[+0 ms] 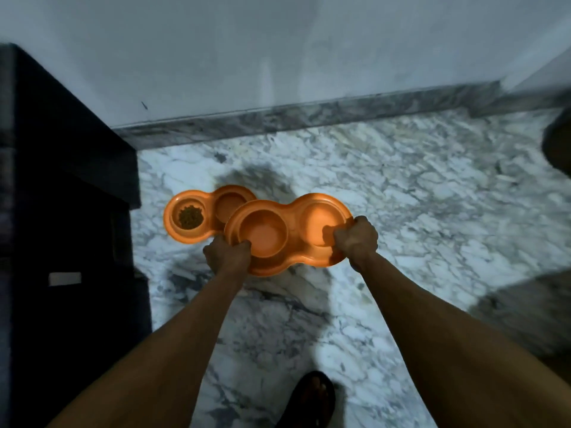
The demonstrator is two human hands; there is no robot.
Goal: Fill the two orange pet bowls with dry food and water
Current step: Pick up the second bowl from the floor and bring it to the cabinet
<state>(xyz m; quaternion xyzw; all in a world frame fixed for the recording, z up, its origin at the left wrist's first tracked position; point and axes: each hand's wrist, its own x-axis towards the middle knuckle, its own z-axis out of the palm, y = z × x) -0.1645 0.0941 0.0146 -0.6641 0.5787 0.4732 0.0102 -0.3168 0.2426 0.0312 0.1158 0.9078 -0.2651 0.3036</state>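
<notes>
Both my hands hold an orange double pet bowl above the marble floor. My left hand grips its near left rim, and my right hand grips the near right rim with the thumb in the right cup. Both of its cups look empty. A second orange double bowl lies on the floor behind and to the left, partly covered by the held one. Its left cup holds brown dry food; its right cup looks empty.
A dark cabinet stands at the left, close to the floor bowl. A white wall with a grey marble skirting runs behind. My sandalled foot is at the bottom. A dark object sits at the right edge.
</notes>
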